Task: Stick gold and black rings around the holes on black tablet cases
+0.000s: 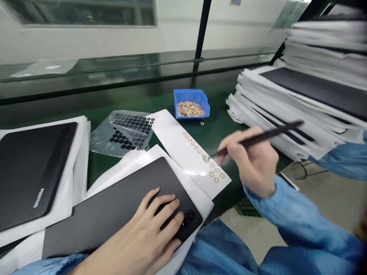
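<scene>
A dark grey tablet lies back side up on white wrapping in front of me. My left hand rests flat on it with fingers spread, close to the camera lens at its corner. In my right hand I grip slim black tweezers. Their blurred tip is over a white sheet that carries rows of small tan rings. One ring at the tip is smeared by motion, and I cannot tell whether it is lifted.
A blue bin of small tan rings stands behind the sheet. Left of it lies a clear bag with black rings. Another tablet sits on wrapping at left. Wrapped stacks rise at right, near another blue sleeve.
</scene>
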Demonstrator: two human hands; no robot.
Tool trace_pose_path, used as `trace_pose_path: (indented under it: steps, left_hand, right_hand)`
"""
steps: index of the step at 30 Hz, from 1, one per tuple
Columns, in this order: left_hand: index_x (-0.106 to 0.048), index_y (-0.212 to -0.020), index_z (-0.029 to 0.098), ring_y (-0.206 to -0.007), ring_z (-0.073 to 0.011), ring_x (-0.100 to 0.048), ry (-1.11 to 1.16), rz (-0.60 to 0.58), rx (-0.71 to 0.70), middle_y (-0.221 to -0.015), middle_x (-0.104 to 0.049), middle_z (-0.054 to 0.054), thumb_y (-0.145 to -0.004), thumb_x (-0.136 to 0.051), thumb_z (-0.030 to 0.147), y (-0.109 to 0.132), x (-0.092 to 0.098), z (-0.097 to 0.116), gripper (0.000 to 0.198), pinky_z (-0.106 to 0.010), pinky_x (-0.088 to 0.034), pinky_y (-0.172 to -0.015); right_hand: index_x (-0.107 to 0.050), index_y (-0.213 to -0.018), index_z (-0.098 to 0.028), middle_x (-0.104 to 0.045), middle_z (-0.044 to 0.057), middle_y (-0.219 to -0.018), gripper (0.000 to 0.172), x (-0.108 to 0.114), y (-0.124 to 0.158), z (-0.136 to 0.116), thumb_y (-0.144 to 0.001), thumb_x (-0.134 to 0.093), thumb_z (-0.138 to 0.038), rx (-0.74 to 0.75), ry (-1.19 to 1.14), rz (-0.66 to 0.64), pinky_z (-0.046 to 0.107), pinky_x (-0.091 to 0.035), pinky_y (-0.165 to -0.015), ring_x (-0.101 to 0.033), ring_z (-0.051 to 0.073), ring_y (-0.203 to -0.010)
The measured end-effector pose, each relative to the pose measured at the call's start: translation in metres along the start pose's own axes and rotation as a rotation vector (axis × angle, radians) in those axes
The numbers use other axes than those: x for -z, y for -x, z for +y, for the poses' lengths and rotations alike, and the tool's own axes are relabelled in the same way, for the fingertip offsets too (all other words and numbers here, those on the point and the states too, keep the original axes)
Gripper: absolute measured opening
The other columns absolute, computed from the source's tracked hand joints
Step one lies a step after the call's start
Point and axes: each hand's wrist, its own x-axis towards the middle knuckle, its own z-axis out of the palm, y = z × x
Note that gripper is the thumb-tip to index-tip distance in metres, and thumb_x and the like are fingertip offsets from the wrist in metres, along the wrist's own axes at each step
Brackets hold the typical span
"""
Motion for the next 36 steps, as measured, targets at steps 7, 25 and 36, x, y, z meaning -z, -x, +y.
trace_pose_path:
  steps: [7,25,36]
  left_hand:
    - [-0.059,-0.112,0.018,-0.107,-0.0262,-0.056,0.009,-0.088,0.015,-0.113,-0.064,-0.008,-0.088,-0.055,0.029,-0.003,0.008,-0.003,0.026,-0.045,-0.042,-0.099]
    - [-0.057,-0.103,0.018,-0.104,-0.0213,-0.049,0.074,-0.01,0.147,-0.104,-0.059,-0.005,-0.091,-0.05,0.029,-0.002,0.008,-0.027,0.018,-0.033,-0.038,-0.095]
    - [-0.055,-0.097,0.012,-0.1,-0.0259,-0.047,0.061,0.375,0.654,-0.102,-0.055,-0.011,-0.085,-0.045,0.019,0.011,0.008,-0.126,0.017,-0.047,-0.038,-0.092]
  right_hand:
    - [-0.04,-0.084,-0.022,-0.06,0.002,-0.073,0.01,-0.011,-0.135,0.084,-0.091,-0.046,-0.026,-0.015,0.265,-0.111,0.034,-0.053,-0.069,-0.063,0.016,-0.064]
    - [-0.059,-0.079,-0.016,-0.062,0.002,-0.072,0.006,-0.143,-0.095,0.077,-0.078,-0.065,-0.018,0.232,0.388,-0.92,0.025,-0.042,-0.062,-0.055,0.015,-0.064]
    - [-0.062,-0.091,-0.012,-0.064,0.002,-0.088,0.016,-0.125,-0.129,0.105,-0.089,-0.057,-0.028,0.201,0.545,-0.912,0.034,-0.052,-0.073,-0.062,0.015,-0.078]
